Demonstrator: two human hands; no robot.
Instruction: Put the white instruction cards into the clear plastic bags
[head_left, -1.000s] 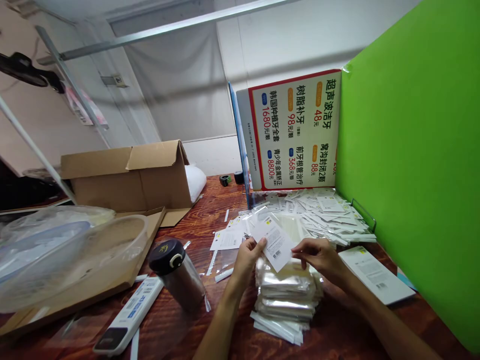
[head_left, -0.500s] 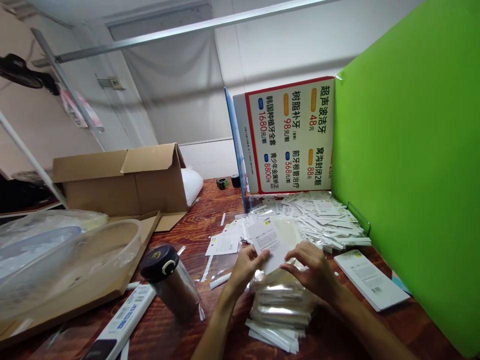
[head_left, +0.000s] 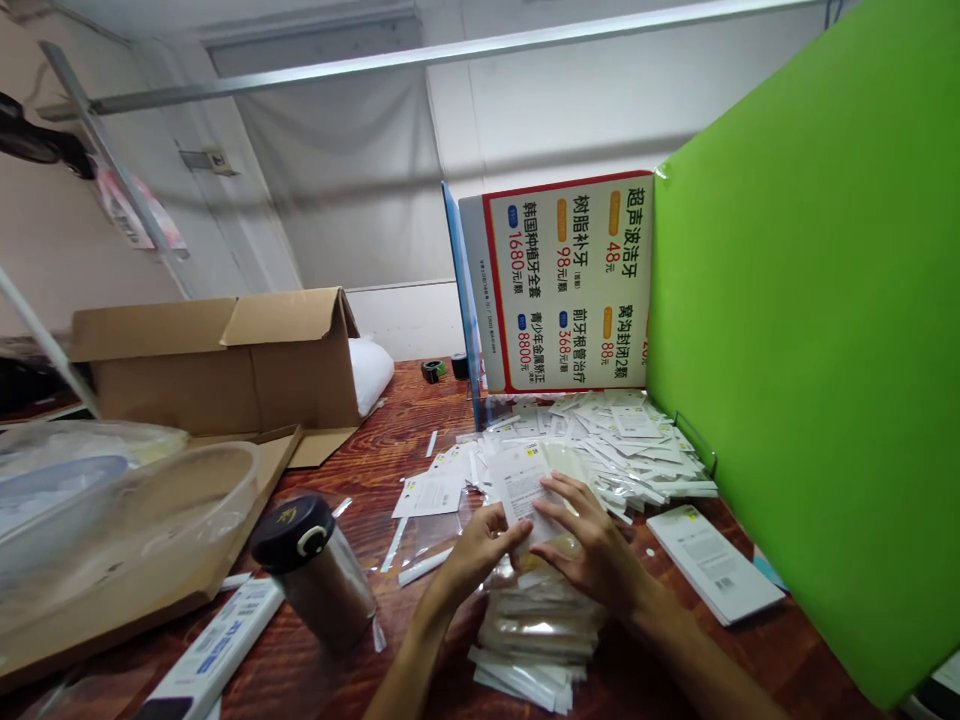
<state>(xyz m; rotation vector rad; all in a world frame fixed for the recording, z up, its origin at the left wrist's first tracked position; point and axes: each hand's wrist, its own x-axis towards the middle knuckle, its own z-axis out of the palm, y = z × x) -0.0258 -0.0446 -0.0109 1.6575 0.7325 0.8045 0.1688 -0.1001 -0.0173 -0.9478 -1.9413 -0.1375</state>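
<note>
My left hand [head_left: 478, 550] pinches a white printed card [head_left: 519, 482] by its lower left part, thumb on the face. Across the card's right side lies my right hand [head_left: 592, 535], its fingers spread and touching the surface. Under both hands is a stack of clear plastic bags [head_left: 536, 625] with white strips at the near end. Beyond them spreads a heap of bagged cards [head_left: 637, 455]. A neat stack of cards [head_left: 716, 565] lies to the right, and a few loose cards [head_left: 431, 493] lie left of my hands.
A dark-lidded tumbler [head_left: 315, 570] stands on the wooden table at left, near a long white box [head_left: 214, 640]. Behind are a clear plastic basin [head_left: 187, 520] and an open cardboard box [head_left: 217, 375]. A green panel [head_left: 810, 330] and a printed board [head_left: 566, 285] wall off the right and back.
My right hand has gone from pinching near the card's lower right edge to spreading its fingers over the card's right side. The camera view has shifted slightly right.
</note>
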